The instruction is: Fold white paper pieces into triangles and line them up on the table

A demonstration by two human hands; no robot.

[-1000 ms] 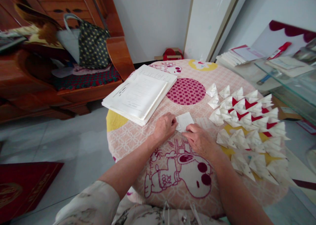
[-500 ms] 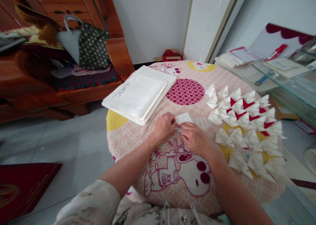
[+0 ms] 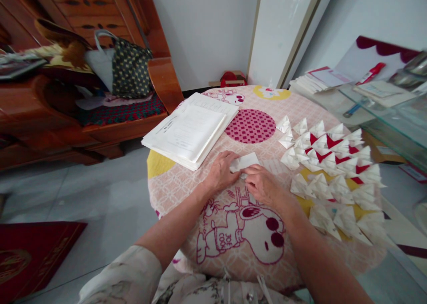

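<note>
Both hands pinch one small white paper point(image 3: 245, 162): left hand point(image 3: 222, 173) on its left edge, right hand point(image 3: 263, 186) on its near edge. The paper lies just right of the paper stack point(image 3: 190, 133), with folded paper shapes point(image 3: 330, 170) farther right, all on the table point(image 3: 240, 250).

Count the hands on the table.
2: the left hand and the right hand, side by side mid-table, both on a small white folded paper. No other hands show.

Round table w/ pink cartoon-dog cloth point(image 3: 233, 246). Stack of printed sheets point(image 3: 190, 133) far left on it, rows of folded white/red paper pieces point(image 3: 333, 170) on the right. Dotted bag point(image 3: 128, 68) on wooden bench point(image 3: 100, 126) far left, glass shelf point(image 3: 393, 117) far right.
</note>
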